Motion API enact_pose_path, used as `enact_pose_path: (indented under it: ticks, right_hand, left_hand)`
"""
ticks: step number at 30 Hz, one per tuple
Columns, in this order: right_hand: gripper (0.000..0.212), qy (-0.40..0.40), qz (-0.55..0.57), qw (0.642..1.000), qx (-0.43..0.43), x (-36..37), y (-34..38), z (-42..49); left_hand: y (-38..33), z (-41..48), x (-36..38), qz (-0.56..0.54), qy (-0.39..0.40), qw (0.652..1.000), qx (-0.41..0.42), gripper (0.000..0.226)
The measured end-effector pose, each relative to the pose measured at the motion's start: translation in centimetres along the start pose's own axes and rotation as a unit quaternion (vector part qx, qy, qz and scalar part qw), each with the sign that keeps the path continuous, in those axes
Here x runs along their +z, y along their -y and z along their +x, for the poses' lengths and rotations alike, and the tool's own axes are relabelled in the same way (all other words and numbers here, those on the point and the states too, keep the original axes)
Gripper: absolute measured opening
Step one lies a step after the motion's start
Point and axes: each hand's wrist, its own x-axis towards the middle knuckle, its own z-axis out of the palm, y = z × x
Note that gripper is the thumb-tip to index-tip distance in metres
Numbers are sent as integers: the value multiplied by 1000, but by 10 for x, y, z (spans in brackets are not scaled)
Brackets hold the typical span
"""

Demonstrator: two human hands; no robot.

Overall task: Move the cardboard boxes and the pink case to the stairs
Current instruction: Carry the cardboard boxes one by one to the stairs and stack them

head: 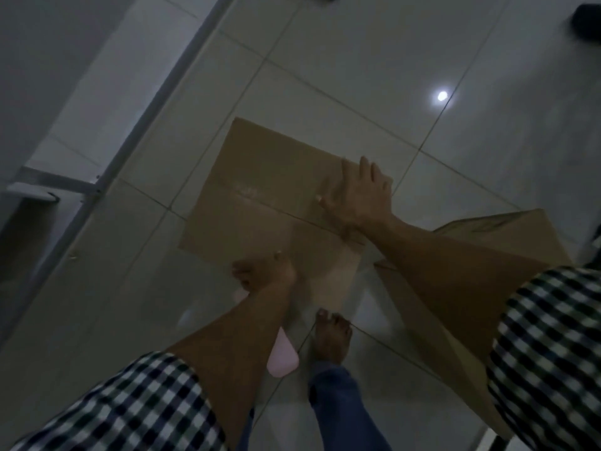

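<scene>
A flat-topped cardboard box [260,190] sits on the tiled floor in the middle of the view. My right hand [357,193] lies on its top near the right edge with the fingers spread. My left hand [260,273] is at the box's near edge, fingers curled and thumb on the cardboard. A pink case [283,356] runs under my left forearm up to those curled fingers, which seem to hold its end. A second cardboard box [494,236] stands to the right, partly hidden by my right forearm.
A bare foot [331,340] and a blue trouser leg stand just behind the box. A metal door frame [136,148] runs diagonally on the left beside a white wall. A dark object [585,24] lies at the far right. A light reflects on the tiles.
</scene>
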Motion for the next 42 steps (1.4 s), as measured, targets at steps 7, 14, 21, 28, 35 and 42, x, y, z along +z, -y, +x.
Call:
enact_pose_path:
  ticks: [7, 14, 21, 28, 35, 42]
  right_hand:
    - [102, 25, -22, 999, -7, 15, -20, 40]
    - [95, 29, 14, 999, -14, 10, -35, 69]
    - [87, 16, 54, 998, 12, 6, -35, 53]
    - [84, 6, 150, 988, 49, -79, -19, -9]
    - [73, -4, 183, 983, 6, -186, 11, -105]
    - [78, 56, 247, 966, -59, -259, 61, -203]
  left_hand:
    - [2, 32, 29, -251, -30, 960, -122, 82]
    - [9, 29, 47, -414, -117, 898, -90, 77]
    - [16, 44, 29, -383, -114, 917, 14, 81]
    - [-1, 0, -65, -328, -87, 931, 136, 78]
    - [8, -110, -184, -363, -2, 901, 238, 67]
    - [74, -202, -282, -364, 3, 889, 279, 73]
